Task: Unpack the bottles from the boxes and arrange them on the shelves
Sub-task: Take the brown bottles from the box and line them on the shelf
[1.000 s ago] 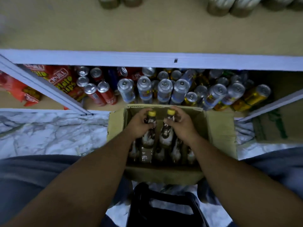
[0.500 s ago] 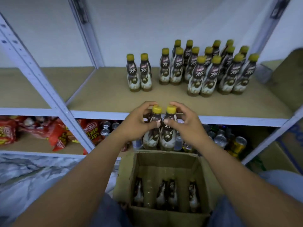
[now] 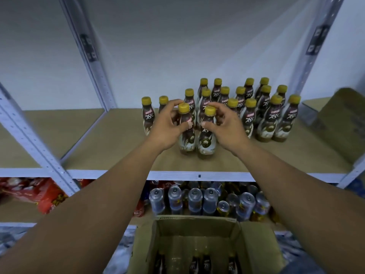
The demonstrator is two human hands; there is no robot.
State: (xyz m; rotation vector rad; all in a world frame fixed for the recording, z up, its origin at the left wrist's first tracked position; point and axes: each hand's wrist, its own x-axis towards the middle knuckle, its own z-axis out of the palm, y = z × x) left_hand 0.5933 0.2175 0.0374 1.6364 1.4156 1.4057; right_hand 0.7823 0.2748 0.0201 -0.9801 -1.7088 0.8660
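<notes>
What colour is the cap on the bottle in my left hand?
Yellow: the cap of the bottle in the left hand, clearest in the head view.

left grip (image 3: 167, 126) held forward, curled round left bottle (image 3: 186, 142); right grip (image 3: 225, 126) alike, round right bottle (image 3: 206, 144)

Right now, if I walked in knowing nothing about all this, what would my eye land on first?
The left hand and right hand meet mid-picture, gripping the left bottle and right bottle by their necks at the front of the tan shelf. Behind them stands a crowd of yellow-capped bottles. Below are silver cans and an open cardboard box.
</notes>
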